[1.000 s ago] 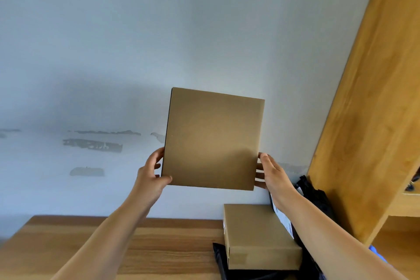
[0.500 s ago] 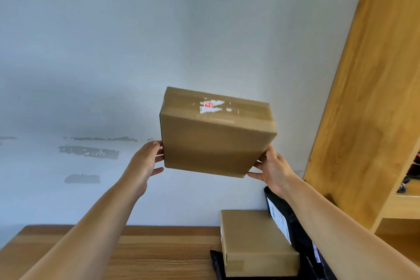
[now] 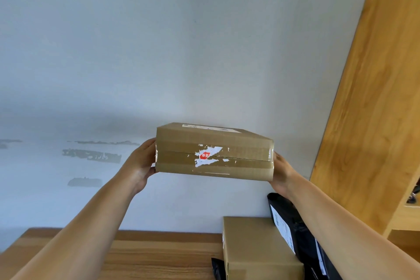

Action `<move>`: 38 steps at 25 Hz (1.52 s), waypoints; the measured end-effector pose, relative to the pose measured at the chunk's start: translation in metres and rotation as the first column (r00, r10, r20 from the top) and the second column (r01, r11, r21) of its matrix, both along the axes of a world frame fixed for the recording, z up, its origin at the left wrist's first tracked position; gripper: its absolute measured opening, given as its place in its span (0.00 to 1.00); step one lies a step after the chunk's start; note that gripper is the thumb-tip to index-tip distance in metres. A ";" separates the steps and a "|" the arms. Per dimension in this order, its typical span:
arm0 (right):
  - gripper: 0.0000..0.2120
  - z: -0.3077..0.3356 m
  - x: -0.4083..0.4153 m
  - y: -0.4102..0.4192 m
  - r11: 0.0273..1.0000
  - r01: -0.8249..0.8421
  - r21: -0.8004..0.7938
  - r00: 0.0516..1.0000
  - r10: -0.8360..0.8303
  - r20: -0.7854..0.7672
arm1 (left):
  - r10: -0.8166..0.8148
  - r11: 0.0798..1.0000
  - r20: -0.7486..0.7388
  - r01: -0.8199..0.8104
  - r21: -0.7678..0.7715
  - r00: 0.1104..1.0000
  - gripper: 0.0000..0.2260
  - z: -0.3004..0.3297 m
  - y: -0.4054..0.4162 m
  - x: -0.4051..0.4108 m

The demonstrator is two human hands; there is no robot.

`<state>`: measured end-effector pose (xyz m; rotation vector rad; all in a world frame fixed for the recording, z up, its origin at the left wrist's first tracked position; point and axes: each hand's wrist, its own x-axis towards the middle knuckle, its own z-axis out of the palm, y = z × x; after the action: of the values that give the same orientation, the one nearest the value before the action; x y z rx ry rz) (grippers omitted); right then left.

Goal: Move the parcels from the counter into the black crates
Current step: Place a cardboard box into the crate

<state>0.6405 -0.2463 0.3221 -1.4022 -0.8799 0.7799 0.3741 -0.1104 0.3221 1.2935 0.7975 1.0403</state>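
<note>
I hold a flat brown cardboard parcel (image 3: 213,154) in the air in front of the wall, its taped edge with a torn white and red sticker facing me. My left hand (image 3: 142,163) grips its left end and my right hand (image 3: 280,169) grips its right end. Below, on the wooden counter (image 3: 136,254), lies a second brown box (image 3: 256,248) with a black bag parcel (image 3: 293,229) leaning at its right. No black crate is in view.
A wooden cabinet side (image 3: 372,109) rises at the right, close to my right arm. The pale wall (image 3: 159,52) stands right behind the counter. Another black bag (image 3: 218,268) pokes out at the box's left front corner.
The parcel has tipped from upright with its broad face toward me to nearly flat, its taped edge now facing me. Both hands stayed on its ends.
</note>
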 end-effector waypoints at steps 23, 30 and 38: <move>0.27 0.002 0.017 0.008 0.998 0.056 0.000 0.969 -0.054 -0.242 | -0.238 0.965 0.028 0.234 0.118 0.971 0.19 -0.006 0.010 -0.008; 0.27 -0.006 -0.006 0.024 0.978 0.192 0.084 0.909 -0.145 -0.390 | 0.176 0.983 0.051 -0.173 -0.067 0.983 0.38 -0.032 0.003 0.020; 0.29 -0.018 -0.047 0.038 0.970 0.206 0.129 0.866 -0.119 -0.485 | 0.087 0.951 0.281 0.005 -0.311 0.956 0.33 -0.046 -0.028 0.056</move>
<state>0.5937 -0.2085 0.3042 -1.0433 -0.4269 0.8444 0.4305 -0.1386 0.2757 0.8359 0.7280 1.0626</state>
